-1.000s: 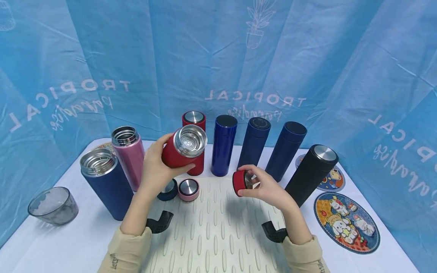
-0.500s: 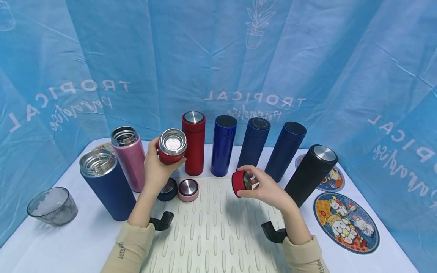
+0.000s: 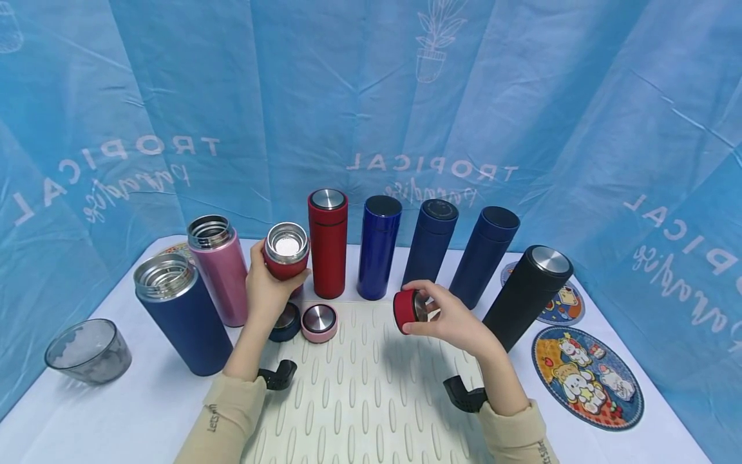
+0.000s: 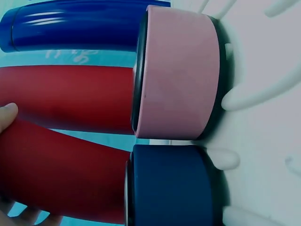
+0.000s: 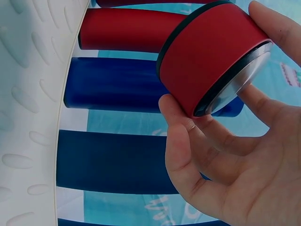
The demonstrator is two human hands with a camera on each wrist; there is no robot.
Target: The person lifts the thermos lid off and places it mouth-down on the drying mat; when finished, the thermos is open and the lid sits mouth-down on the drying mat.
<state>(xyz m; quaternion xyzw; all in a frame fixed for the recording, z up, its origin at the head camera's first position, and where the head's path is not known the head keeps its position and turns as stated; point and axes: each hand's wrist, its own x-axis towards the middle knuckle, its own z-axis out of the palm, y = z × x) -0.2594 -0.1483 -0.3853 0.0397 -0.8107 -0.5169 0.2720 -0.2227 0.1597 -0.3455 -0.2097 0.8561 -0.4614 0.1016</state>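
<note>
My left hand grips an uncapped red thermos, whose steel mouth with a perforated strainer faces up toward me. It stands at the back, between an open pink thermos and a capped red thermos. In the left wrist view the gripped thermos reaches down behind a navy lid; a pink lid sits beside that one. My right hand holds a red lid on its side over the mat, pinched between thumb and fingers; its steel top faces the palm.
An open navy thermos and a glass bowl stand at left. Right of the capped red one are a glossy blue thermos, two navy ones and a black one. A cream ribbed mat covers the front; round cartoon coasters lie at right.
My left hand has carried the red thermos left and down, from in front of the capped red one to beside it, turning it more upright. The right hand and its lid stay nearly still.
</note>
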